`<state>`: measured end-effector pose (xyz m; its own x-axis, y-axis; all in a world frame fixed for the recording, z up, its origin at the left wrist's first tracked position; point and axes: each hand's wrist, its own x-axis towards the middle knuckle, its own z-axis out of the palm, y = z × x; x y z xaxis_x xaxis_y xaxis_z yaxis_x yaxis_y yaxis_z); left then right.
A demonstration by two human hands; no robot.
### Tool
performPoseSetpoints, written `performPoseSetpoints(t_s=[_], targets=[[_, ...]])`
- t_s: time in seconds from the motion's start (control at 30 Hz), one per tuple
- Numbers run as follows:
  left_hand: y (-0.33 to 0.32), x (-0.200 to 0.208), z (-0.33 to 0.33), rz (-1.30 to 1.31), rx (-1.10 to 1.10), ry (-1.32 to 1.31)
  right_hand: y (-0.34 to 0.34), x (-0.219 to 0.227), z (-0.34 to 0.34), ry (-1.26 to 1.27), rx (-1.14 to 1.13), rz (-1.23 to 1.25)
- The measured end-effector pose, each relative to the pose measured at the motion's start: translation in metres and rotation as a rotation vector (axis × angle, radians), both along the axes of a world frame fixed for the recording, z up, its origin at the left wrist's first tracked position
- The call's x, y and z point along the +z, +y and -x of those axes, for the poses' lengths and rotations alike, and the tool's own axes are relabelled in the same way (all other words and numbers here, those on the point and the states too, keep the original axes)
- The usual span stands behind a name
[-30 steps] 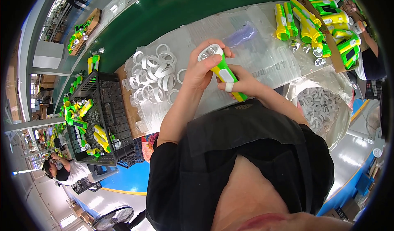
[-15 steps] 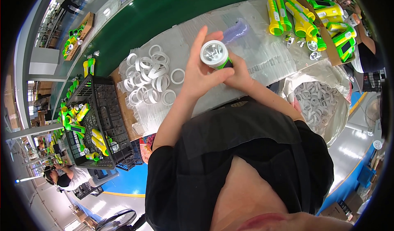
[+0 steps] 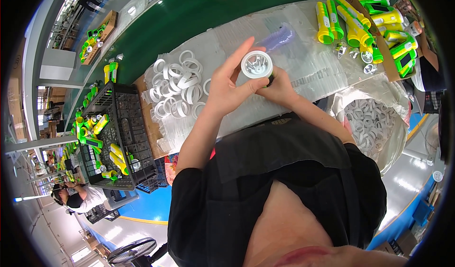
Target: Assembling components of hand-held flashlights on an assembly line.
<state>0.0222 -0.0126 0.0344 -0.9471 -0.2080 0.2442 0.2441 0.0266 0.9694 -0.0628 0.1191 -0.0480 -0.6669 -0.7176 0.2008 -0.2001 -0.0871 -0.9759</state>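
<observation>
We are gripping a flashlight [image 3: 257, 64] in both hands, left hand [image 3: 227, 89] closing on its white-rimmed head, right hand [image 3: 279, 88] clasping the body, white rings [image 3: 177, 89] lying just beside

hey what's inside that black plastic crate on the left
The black crate holds a few yellow-green flashlights along its lower and left sides. The rest shows bare grid floor.

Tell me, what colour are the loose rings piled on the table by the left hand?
White. The rings show best in the head view, beside the left hand.
</observation>
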Motion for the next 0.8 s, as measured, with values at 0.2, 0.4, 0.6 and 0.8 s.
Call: performPoseSetpoints(t_s=[0.2,0.4,0.6,0.8], targets=[[0.020,-0.012,0.001,0.259,0.439,0.154,-0.009,0.001,-0.006,0.091,-0.027,0.043],[-0.010,-0.013,-0.010,0.192,0.647,0.175,-0.003,0.017,-0.001,0.126,-0.052,-0.076],[-0.024,-0.053,-0.046,1.093,0.477,-0.084,-0.001,0.012,0.016,0.008,0.110,0.164],[-0.027,-0.030,-0.042,0.813,0.356,0.180,-0.003,0.024,0.017,0.078,0.123,0.210]])
